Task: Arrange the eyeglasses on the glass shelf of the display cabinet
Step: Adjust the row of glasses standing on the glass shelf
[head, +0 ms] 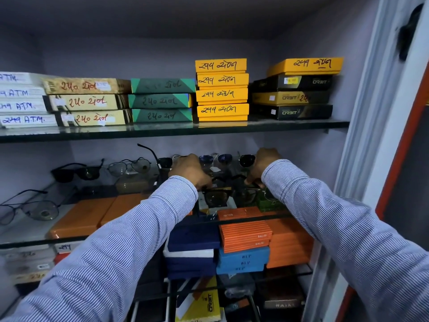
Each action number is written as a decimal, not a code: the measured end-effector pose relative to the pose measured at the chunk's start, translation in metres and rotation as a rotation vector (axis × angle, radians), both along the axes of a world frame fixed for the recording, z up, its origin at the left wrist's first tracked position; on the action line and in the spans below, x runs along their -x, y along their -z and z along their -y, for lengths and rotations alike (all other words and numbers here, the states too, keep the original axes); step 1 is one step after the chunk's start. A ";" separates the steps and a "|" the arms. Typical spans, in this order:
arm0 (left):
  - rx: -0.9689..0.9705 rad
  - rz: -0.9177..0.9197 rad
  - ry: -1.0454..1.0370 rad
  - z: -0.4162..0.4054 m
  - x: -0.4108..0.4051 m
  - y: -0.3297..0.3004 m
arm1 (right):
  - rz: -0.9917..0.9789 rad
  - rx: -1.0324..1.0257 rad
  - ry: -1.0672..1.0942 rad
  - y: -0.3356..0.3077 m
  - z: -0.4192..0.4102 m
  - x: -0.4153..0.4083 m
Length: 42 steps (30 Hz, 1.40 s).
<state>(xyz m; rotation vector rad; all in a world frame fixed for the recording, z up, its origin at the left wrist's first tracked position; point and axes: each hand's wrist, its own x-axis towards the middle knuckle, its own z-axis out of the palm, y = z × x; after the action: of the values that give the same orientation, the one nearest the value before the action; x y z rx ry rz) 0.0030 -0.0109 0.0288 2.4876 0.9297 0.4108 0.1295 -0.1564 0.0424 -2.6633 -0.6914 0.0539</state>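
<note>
I hold a pair of black-framed eyeglasses (228, 194) just above the middle glass shelf (27, 231), lenses facing me. My left hand (189, 171) grips its left corner and my right hand (263, 168) pinches its right corner. Along the back of that shelf stand black sunglasses (76, 171), thin wire-rimmed glasses (128, 167) and several dark-lensed pairs (216, 159), partly hidden by my hands. Another wire-framed pair (30, 209) lies near the shelf's left front.
The upper glass shelf (174, 130) carries stacks of labelled boxes: white, gold, green, yellow (221, 89) and black. Below the middle shelf lie orange (246, 235), blue and navy cases. A white cabinet frame (371, 112) bounds the right side.
</note>
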 end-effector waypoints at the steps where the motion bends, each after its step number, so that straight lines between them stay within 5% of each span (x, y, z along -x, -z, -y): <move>1: 0.002 0.003 0.007 0.000 0.001 0.000 | 0.016 -0.001 -0.001 0.000 0.001 0.000; 15: -0.179 0.321 -0.043 -0.081 0.073 -0.016 | 0.269 -0.248 -0.217 -0.004 -0.064 0.046; 42: -0.267 0.127 0.175 -0.118 0.071 0.029 | 0.140 -0.054 -0.085 0.017 -0.157 0.065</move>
<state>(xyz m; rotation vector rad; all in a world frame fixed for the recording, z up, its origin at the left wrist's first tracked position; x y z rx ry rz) -0.0675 0.1075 0.0002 2.7170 0.6358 0.6633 0.0642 0.0001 0.0259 -2.6041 -0.8382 -0.1277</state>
